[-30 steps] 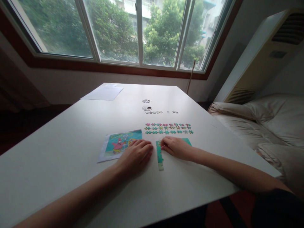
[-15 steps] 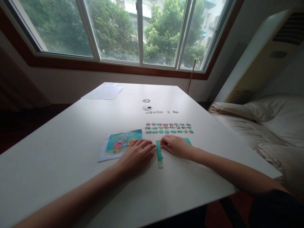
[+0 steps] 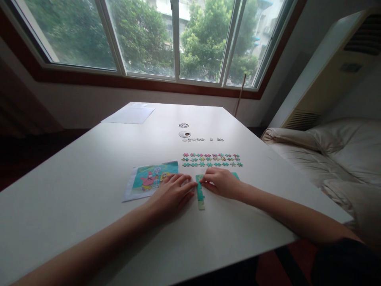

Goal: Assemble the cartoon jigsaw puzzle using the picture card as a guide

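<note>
Daylight from the window (image 3: 145, 43) glazes the table (image 3: 163, 129); the picture's sides are dimmer.

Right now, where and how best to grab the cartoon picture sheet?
I'd pinch the sheet by its white left margin, coming in from the person's left, thumb on top and a fingertip slid under. It's thin and lies about flat, so an edge grip suits; that margin is uncovered, whereas the left hand covers part of the right side.

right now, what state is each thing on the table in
puzzle: unfinished, partly covered
colored pieces: in three rows
pale pieces: in one gapped row
picture: face up, partly covered
paper: lying flat
round things: lying flat
left hand: palm down, fingers extended
right hand: fingers bent at the puzzle
</note>
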Motion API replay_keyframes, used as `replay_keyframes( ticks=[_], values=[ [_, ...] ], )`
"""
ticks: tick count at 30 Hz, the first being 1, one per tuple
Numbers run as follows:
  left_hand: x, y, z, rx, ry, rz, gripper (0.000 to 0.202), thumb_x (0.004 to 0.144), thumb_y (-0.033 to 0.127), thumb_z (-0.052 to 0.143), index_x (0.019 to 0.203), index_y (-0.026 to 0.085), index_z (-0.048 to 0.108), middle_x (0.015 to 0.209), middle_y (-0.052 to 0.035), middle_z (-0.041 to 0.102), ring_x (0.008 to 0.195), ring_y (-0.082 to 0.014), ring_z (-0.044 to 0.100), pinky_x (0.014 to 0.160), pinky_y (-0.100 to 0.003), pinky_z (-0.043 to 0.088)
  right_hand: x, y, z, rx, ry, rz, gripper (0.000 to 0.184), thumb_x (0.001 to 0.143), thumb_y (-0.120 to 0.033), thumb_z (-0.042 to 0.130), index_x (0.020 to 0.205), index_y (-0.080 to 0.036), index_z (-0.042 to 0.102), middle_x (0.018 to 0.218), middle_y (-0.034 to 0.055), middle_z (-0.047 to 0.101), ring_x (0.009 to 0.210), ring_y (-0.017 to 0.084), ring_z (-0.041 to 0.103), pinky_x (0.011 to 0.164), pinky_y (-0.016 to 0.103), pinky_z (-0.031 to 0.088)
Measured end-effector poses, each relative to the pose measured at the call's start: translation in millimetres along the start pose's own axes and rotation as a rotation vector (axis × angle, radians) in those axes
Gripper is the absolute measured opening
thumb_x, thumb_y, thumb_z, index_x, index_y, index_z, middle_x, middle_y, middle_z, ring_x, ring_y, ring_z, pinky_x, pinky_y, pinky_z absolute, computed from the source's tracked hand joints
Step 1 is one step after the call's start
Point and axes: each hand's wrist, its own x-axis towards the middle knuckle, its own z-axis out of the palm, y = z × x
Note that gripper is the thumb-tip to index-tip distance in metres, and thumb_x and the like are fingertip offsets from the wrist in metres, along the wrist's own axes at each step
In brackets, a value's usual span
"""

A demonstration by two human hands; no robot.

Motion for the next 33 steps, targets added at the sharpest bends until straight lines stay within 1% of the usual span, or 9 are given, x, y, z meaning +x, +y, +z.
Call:
replay_keyframes(
  ticks=[2,5,9,14,18,21,24,27,33],
  values=[
    [0,0,0.2,0.006,-0.003,-0.001,0.027,0.091,0.025,0.041,0.116,0.024,0.053,0.111,-0.0083,0.054,0.099,-0.0258,0.049,0.087,-0.045,0.037,0,0,-5,-0.026,-0.039,-0.034,0.020,0.088,-0.026,0.048,0.088,-0.019,0.067,0.080,0.0051,0.062,0.074,0.015,0.057,0.066,0.025,0.041],
    [0,0,0.5,0.010,0.004,0.003,0.028,0.090,0.024,0.041,0.116,0.024,0.053,0.113,-0.0092,0.054,0.100,-0.0266,0.050,0.087,-0.047,0.037,-1,5,-18,0.035,-0.099,-0.040,0.022,0.087,-0.027,0.050,0.103,-0.022,0.064,0.090,0.0060,0.063,0.077,0.015,0.059,0.068,0.026,0.043],
    [-1,3,-2.5,-0.022,0.017,0.045,0.028,0.090,0.022,0.041,0.116,0.021,0.051,0.118,-0.0105,0.053,0.104,-0.0262,0.049,0.090,-0.046,0.037,-8,28,-41,0.175,-0.162,-0.022,0.026,0.086,-0.025,0.052,0.111,-0.020,0.059,0.099,0.0072,0.063,0.084,0.016,0.059,0.074,0.027,0.045],
    [-3,10,-10.9,-0.174,-0.091,0.235,0.023,0.089,0.023,0.044,0.110,0.022,0.052,0.119,-0.0084,0.053,0.110,-0.0238,0.048,0.093,-0.040,0.038,-35,67,-56,0.218,-0.268,0.092,0.030,0.084,-0.030,0.054,0.112,-0.020,0.059,0.103,0.0074,0.061,0.075,0.014,0.057,0.071,0.028,0.046],
    [-4,14,-12.6,-0.217,-0.113,0.275,0.022,0.088,0.022,0.044,0.109,0.021,0.053,0.116,-0.0087,0.055,0.106,-0.0227,0.051,0.093,-0.038,0.040,-60,83,-57,0.270,-0.285,0.225,0.046,0.081,-0.040,0.055,0.123,-0.021,0.050,0.114,0.0087,0.057,0.081,0.016,0.057,0.076,0.031,0.047],
    [-4,14,-11.1,-0.223,-0.121,0.279,0.022,0.088,0.023,0.044,0.109,0.021,0.052,0.115,-0.0087,0.056,0.106,-0.0229,0.051,0.092,-0.038,0.041,-71,82,-59,0.289,-0.308,0.289,0.069,0.072,-0.047,0.064,0.131,-0.018,0.041,0.129,0.0118,0.048,0.104,0.022,0.053,0.089,0.034,0.044],
    [-4,13,-10.5,-0.218,-0.122,0.291,0.022,0.088,0.023,0.044,0.108,0.020,0.052,0.114,-0.0090,0.056,0.107,-0.0227,0.051,0.092,-0.037,0.041,-75,73,-61,0.228,-0.368,0.313,0.089,0.062,-0.052,0.070,0.136,-0.016,0.035,0.135,0.0142,0.041,0.122,0.028,0.040,0.102,0.038,0.034],
    [-5,13,-11.5,-0.224,-0.116,0.309,0.020,0.088,0.022,0.043,0.106,0.020,0.053,0.112,-0.0092,0.057,0.105,-0.0216,0.052,0.092,-0.036,0.041,-75,64,-59,0.183,-0.418,0.318,0.091,0.061,-0.056,0.070,0.136,-0.014,0.036,0.135,0.0153,0.041,0.125,0.031,0.036,0.104,0.040,0.030],
    [-7,13,-11.7,-0.246,-0.123,0.326,0.018,0.088,0.025,0.045,0.104,0.019,0.053,0.109,-0.0093,0.057,0.103,-0.0218,0.054,0.091,-0.036,0.042,-74,62,-52,0.187,-0.409,0.314,0.091,0.062,-0.060,0.067,0.136,-0.014,0.037,0.136,0.0159,0.039,0.127,0.033,0.032,0.105,0.043,0.028]
  ],
)
